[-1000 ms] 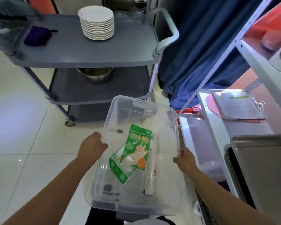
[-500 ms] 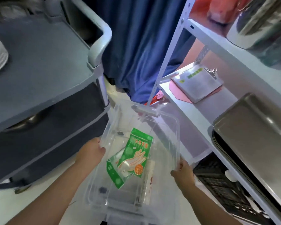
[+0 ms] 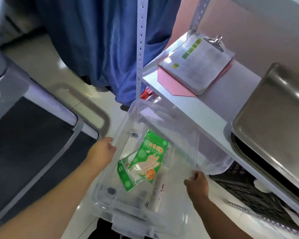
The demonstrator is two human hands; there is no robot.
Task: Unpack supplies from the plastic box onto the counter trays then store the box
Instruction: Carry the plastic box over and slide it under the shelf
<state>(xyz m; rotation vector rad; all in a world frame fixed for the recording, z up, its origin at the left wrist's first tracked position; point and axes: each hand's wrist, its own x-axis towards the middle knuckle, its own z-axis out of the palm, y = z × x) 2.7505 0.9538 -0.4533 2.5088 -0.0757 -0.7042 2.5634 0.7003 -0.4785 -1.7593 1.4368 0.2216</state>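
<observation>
Beside the white shelf [image 3: 193,107] | your left hand [image 3: 102,152] and right hand [image 3: 196,182] clasp the clear plastic box [image 3: 124,209] by its long sides | glove packets [image 3: 148,157] inside | steel tray [image 3: 273,128] up right, nearer your right hand

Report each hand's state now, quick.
Left hand: closed on the clear plastic box, left rim.
Right hand: closed on the same box, right rim.

floor [image 3: 41,54]: pale glossy tile | blue curtain [image 3: 97,40] | white shelving [image 3: 205,107] right | grey cart [image 3: 33,135] left
</observation>
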